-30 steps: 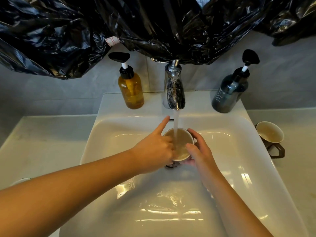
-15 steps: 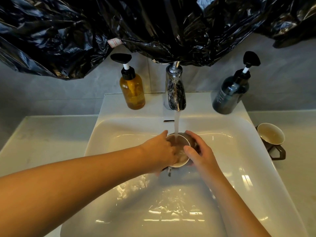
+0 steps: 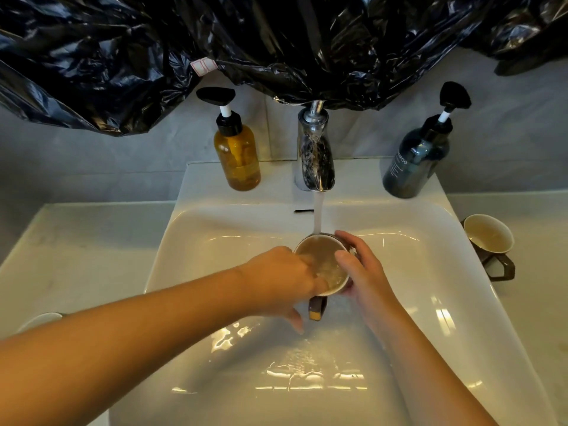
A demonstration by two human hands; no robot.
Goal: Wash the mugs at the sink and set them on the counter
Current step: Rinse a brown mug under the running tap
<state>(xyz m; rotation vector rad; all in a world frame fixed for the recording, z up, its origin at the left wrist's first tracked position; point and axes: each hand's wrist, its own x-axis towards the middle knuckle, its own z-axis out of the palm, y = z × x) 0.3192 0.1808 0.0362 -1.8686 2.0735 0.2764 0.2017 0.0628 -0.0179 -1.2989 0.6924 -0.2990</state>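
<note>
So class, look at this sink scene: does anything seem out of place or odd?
Yes. Crumpled black plastic sheeting hangs across the wall above the tap, hiding whatever is behind it. Also, the mug on the right counter lies tipped on its side rather than upright.

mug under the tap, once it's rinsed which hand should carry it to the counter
Probably the right hand: it grips the mug from outside, and the other mug sits on the counter that side. The left hand has fingers inside it.

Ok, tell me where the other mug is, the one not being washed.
In the head view, the other mug lies tilted on the counter at the right of the sink, beside its rim and below the dark pump bottle.
</note>
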